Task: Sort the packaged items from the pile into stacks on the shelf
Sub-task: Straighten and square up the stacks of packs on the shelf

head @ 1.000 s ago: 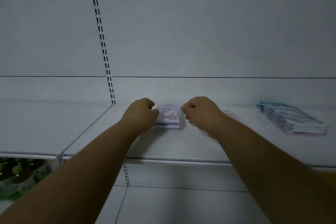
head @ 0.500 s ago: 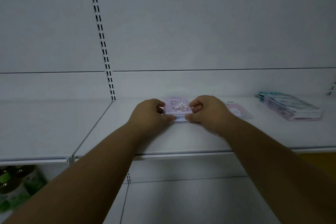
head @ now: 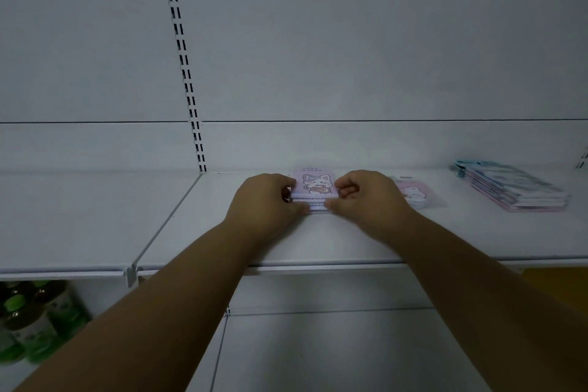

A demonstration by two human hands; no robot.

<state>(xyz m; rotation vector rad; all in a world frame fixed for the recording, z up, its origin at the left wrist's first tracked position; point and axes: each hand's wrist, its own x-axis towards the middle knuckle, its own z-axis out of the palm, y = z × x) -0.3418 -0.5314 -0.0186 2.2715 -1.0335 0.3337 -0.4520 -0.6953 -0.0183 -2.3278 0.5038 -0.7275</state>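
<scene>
On the shelf (head: pixel 350 242) | both hands, left (head: pixel 265 200) and right (head: pixel 369 197), are pinching the pink stack (head: pixel 313 192) with curled fingers | stack is lying flat, cover up

1. A white back panel (head: pixel 350 41) fills the upper view, crossed by one thin horizontal seam.
2. A slotted upright rail (head: pixel 183 57) runs down the panel, left of centre.
3. Green-capped bottles (head: pixel 35 321), blurred and dim, stand low at the left edge; their labels appear green.
4. A yellow patch (head: pixel 553 280) shows at lower right.
</scene>
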